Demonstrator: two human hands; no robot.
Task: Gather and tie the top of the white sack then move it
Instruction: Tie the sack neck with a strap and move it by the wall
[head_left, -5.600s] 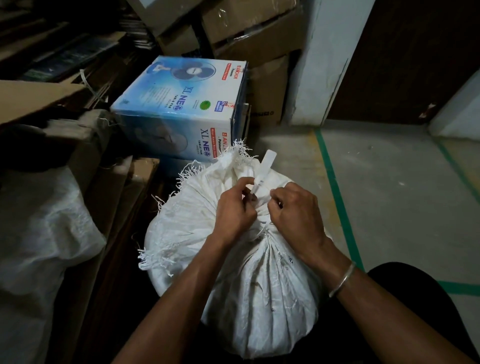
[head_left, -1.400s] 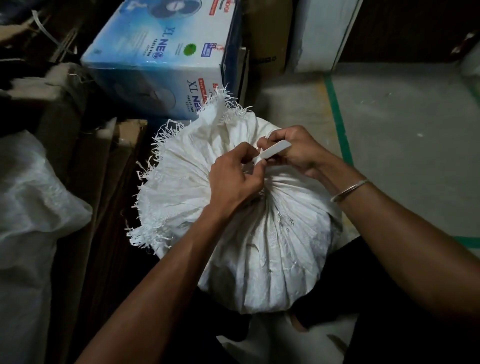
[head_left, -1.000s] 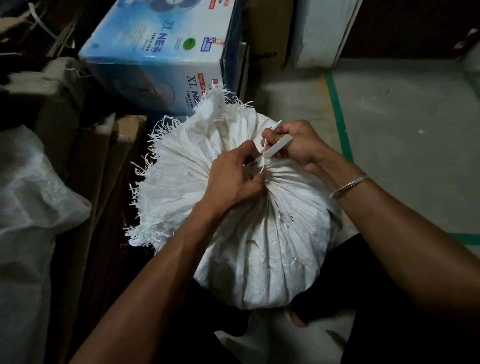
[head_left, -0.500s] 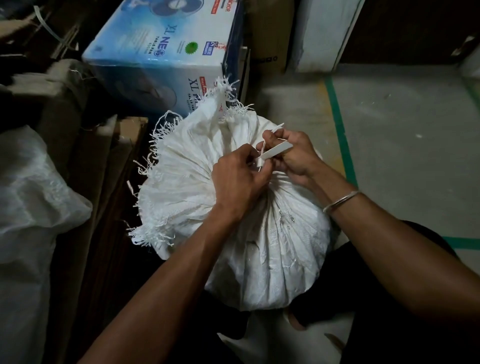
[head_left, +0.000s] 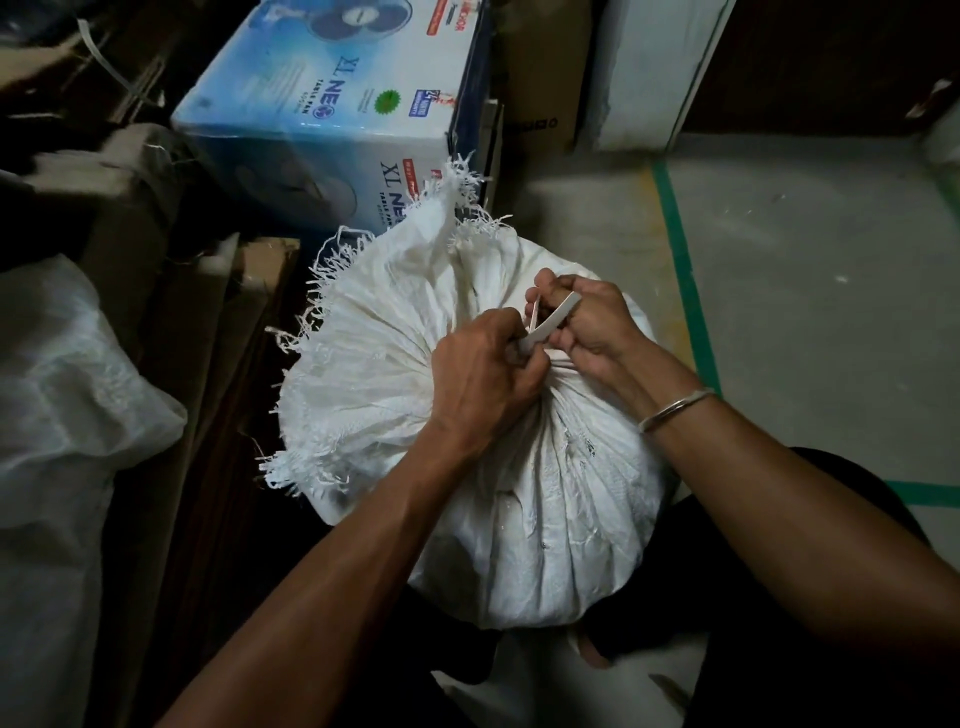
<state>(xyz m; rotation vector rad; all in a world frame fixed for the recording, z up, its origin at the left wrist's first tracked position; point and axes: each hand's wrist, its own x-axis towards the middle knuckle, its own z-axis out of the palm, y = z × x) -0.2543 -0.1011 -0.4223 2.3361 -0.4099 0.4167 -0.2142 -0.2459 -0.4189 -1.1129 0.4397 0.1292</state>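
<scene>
A full white woven sack (head_left: 545, 509) stands on the floor between my legs, its top bunched into a neck with frayed fabric (head_left: 363, 332) fanning out to the left and back. A flat white strap (head_left: 550, 322) wraps the neck. My left hand (head_left: 483, 384) pinches the strap at the knot over the gathered neck. My right hand (head_left: 587, 322) grips the strap's free ends just to the right, fingers curled around them. The knot itself is hidden under my fingers.
A blue fan box (head_left: 337, 114) sits right behind the sack. Brown cartons (head_left: 208, 322) and a translucent plastic-wrapped bundle (head_left: 57, 395) crowd the left. Grey floor with green tape lines (head_left: 685, 280) stretches to the right, with a white pillar (head_left: 644, 73) behind.
Both hands have stayed at the sack's neck working the strap. The right hand shifted slightly nearer and lower, and the strap end now lies across its fingers.
</scene>
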